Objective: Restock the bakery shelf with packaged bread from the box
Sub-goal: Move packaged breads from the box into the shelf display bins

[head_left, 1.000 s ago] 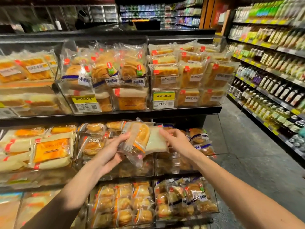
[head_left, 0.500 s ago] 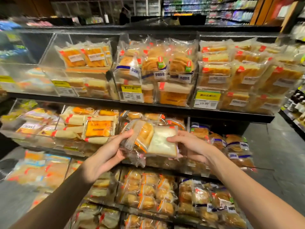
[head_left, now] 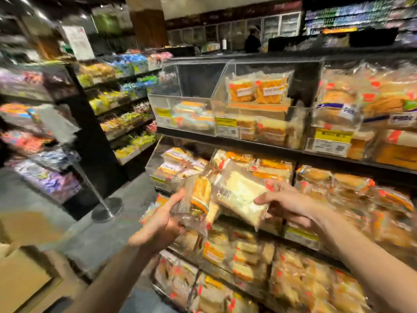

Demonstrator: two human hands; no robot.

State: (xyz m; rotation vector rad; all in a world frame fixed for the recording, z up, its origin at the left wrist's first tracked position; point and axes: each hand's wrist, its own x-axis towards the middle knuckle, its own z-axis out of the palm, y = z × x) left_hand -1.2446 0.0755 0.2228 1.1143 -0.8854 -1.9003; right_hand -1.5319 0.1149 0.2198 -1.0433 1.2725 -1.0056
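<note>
Gripping w/ both hands, same as 0.5 s ago: left hand (head_left: 161, 222) fingers curled round golden bread pack (head_left: 199, 195), right hand (head_left: 291, 205) pinching white bread pack (head_left: 240, 197) at its 3 o'clock edge. Packs now tilt apart, not shelved yet. View has swung left: bakery shelf (head_left: 248, 147) spans 12 to 4 o'clock, cardboard box (head_left: 24, 281) now at 8 o'clock. Prob. hunting a slot; part-filled clear bin (head_left: 187, 86) at 11 o'clock looks a candidate.

Left hand (head_left: 162, 222) round an orange-crusted bread pack (head_left: 199, 195), right hand (head_left: 287, 205) round a white-sliced pack (head_left: 242, 197), before the bakery shelf (head_left: 248, 147).
</note>
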